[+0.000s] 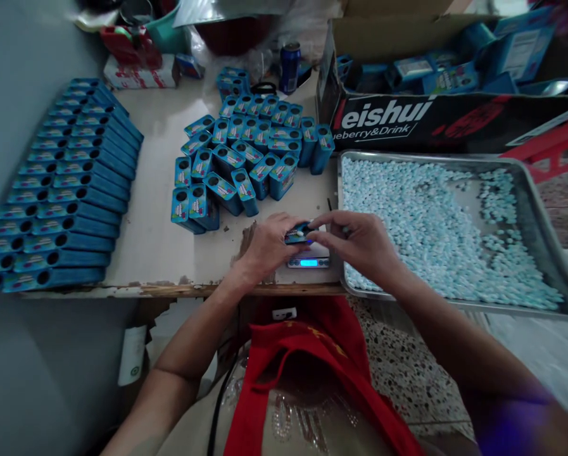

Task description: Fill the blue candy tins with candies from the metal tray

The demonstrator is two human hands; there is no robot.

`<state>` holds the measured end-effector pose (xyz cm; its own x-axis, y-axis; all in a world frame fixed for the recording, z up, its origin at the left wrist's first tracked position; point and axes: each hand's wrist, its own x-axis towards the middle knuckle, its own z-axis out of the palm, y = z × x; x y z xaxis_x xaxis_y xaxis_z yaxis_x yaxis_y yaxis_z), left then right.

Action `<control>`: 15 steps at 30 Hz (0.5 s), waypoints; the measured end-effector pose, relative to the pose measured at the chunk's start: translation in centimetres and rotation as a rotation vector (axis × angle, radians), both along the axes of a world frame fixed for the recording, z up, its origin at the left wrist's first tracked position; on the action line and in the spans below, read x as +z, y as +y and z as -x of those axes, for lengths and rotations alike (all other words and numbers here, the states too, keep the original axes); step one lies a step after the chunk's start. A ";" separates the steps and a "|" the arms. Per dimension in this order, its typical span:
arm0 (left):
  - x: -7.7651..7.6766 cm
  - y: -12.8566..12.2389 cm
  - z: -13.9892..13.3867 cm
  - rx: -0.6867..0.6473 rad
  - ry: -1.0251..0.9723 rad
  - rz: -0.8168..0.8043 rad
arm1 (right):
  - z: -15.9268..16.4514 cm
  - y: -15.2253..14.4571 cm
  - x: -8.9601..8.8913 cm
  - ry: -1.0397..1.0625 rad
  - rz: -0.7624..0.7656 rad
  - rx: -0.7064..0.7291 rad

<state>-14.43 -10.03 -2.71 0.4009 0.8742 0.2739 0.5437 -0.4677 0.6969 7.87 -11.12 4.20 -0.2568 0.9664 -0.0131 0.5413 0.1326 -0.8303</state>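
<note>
My left hand is wrapped round a small blue candy box, above a small digital scale with a lit blue display. Whether the box rests on the scale, I cannot tell. A pale candy lies on the box's top. My right hand comes in from the other side, thumb and fingers bunched at the end of the box; what they pinch is hidden. Beside it, a metal tray is spread with pale blue and white candies.
Blue boxes with round holes stand in rows at the left. Several loose ones cluster mid-table. Behind the tray sits a black carton of blue packs. A blue can stands at the back, near a red tape dispenser.
</note>
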 end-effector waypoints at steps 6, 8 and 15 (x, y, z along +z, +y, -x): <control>0.6 -0.3 -1.8 -0.023 0.026 0.003 | 0.9 -2.2 -1.0 0.030 -0.103 -0.052; 0.7 -0.4 -1.8 -0.005 0.042 0.001 | -0.5 -1.5 -0.8 0.246 -0.038 -0.136; 4.6 -1.0 5.3 0.184 0.047 -0.095 | -4.2 5.8 -1.1 0.688 0.369 -0.229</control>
<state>-19.77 -11.00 1.86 0.2516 0.9048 0.3435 0.6568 -0.4203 0.6260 12.06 -5.28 3.09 -0.1195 0.9601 -0.2527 -0.1260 -0.2671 -0.9554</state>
